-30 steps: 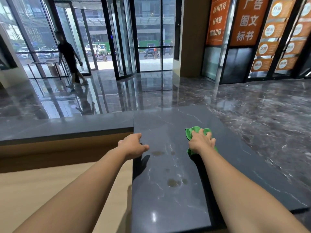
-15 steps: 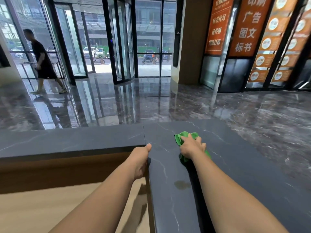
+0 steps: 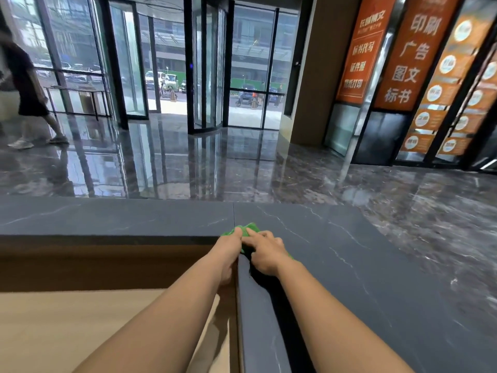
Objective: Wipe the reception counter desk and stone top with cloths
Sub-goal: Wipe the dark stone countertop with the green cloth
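The left hand (image 3: 228,255) has come along the inner edge of the desk (image 3: 349,278) to meet the right hand (image 3: 265,254), its thumb tip touching the green cloth (image 3: 248,228); whether its grip closes there I cannot tell. The right grip holds the cloth bunched under bent fingers, now slid to the inner corner beside the seam (image 3: 233,214). This is probably a regrip before the left stretch.

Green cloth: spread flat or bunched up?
Bunched up. The green cloth shows as a crumpled lump with folds on the stone top, under the right hand. The left hand touches its edge.
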### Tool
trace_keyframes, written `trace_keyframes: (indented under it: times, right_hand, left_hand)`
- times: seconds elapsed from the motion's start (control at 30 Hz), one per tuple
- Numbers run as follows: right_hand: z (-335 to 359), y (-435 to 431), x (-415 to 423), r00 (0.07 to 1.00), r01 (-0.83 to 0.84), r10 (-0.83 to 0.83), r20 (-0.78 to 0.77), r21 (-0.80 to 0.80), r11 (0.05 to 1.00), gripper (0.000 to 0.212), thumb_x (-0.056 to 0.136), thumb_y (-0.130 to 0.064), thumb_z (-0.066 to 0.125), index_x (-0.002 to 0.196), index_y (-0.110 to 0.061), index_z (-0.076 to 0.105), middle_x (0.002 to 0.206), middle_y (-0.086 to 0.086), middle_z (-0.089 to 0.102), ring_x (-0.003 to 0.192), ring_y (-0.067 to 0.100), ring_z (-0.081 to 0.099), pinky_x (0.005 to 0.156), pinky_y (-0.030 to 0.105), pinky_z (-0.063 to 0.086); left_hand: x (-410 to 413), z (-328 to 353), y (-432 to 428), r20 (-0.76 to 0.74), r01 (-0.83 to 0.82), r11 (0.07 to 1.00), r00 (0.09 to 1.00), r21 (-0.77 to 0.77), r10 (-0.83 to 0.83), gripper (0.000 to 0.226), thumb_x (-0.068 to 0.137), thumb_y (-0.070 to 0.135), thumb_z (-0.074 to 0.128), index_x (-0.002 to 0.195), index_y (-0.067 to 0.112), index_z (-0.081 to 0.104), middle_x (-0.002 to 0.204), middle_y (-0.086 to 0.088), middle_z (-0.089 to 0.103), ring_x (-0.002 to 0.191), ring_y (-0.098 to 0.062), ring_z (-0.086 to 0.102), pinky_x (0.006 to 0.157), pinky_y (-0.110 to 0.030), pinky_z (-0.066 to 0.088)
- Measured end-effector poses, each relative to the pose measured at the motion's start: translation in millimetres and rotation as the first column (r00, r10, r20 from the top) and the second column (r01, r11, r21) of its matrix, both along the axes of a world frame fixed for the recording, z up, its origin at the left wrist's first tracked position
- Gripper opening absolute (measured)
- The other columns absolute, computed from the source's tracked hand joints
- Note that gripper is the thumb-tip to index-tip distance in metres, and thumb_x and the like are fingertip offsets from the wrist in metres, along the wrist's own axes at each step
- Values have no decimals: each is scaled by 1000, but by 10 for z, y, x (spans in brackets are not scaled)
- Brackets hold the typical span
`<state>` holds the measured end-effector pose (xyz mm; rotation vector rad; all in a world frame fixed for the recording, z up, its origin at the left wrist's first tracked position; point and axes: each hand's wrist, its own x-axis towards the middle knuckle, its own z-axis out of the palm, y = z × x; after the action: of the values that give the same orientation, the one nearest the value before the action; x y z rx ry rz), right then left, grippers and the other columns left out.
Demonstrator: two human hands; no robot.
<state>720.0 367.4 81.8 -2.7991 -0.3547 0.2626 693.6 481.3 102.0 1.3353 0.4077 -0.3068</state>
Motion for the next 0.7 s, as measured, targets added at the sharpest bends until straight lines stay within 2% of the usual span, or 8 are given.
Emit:
trace_keyframes:
  times: [0.07, 0.13, 0.17, 0.23, 0.3, 0.33, 0.47, 0.7]
  right_hand:
    - [-6, -149, 26, 999, 45, -45, 0, 8, 999, 73, 87, -2, 38, 146, -45, 34, 159, -9, 19, 141, 26, 19, 114, 34, 14]
    - [20, -325, 32, 995, 98, -98, 4, -1, 995, 74, 87, -1, 36, 146, -45, 33, 160, -9, 16, 144, 25, 17, 116, 33, 12]
    - [34, -428, 29, 992, 129, -129, 3, -5, 992, 75, 87, 0, 35, 146, -46, 33, 161, -8, 15, 144, 25, 16, 117, 34, 11]
    - [59, -648, 32, 976, 216, -216, -15, -16, 976, 76, 87, 1, 34, 147, -46, 33, 161, -6, 15, 144, 27, 17, 118, 34, 11]
    - [48, -866, 59, 951, 306, -306, -28, -18, 952, 76, 86, -2, 34, 146, -48, 32, 160, -4, 17, 143, 29, 21, 118, 36, 14]
    - [39, -952, 76, 938, 345, -345, -36, -14, 939, 76, 86, -3, 35, 146, -49, 32, 160, -4, 18, 143, 29, 21, 118, 37, 15]
    - [55, -1030, 102, 908, 417, -417, -42, -2, 909, 76, 86, 1, 34, 148, -44, 31, 162, -7, 12, 145, 25, 16, 115, 37, 16]
    - [54, -467, 19, 910, 408, -407, 78, 2, 913, 61, 91, -7, 39, 145, -36, 38, 159, -3, 19, 142, 21, 19, 110, 36, 21]
  left_hand:
    - [-43, 48, -5, -14, -2, 1000, 1000, -20, 2, 42, 102, 40, 40, 120, 5, 56, 101, -16, 67, 90, -28, 66, 83, -38, 54]
    - [-91, 110, 21, -33, -28, 1000, 999, -5, 28, 34, 104, 37, 39, 106, 6, 53, 84, -8, 58, 73, -19, 56, 69, -31, 47]
    - [-122, 148, 31, -45, -30, 1000, 999, 10, 30, 28, 104, 36, 38, 108, 11, 49, 81, -5, 52, 71, -16, 51, 69, -30, 43]
    - [-192, 227, 52, -62, -13, 1000, 998, 0, 13, 37, 104, 35, 38, 134, 13, 42, 100, -7, 57, 88, -20, 56, 75, -33, 42]
    - [-213, 237, 64, -58, -13, 1000, 998, -16, 12, 45, 105, 32, 38, 143, 9, 36, 126, -12, 55, 121, -28, 52, 84, -34, 41]
    - [-220, 237, 62, -65, -11, 1000, 998, -19, 10, 45, 105, 32, 38, 143, 8, 36, 127, -12, 55, 128, -29, 47, 89, -35, 41]
    - [-254, 168, 92, -60, 12, 999, 998, -30, -13, 50, 105, 35, 36, 146, 8, 33, 149, -14, 41, 138, -27, 38, 111, -38, 34]
    - [-232, -11, 174, -62, -24, 994, 998, -109, 18, 52, 104, 37, 36, 149, 12, 27, 149, -11, 43, 137, -24, 41, 112, -51, 33]
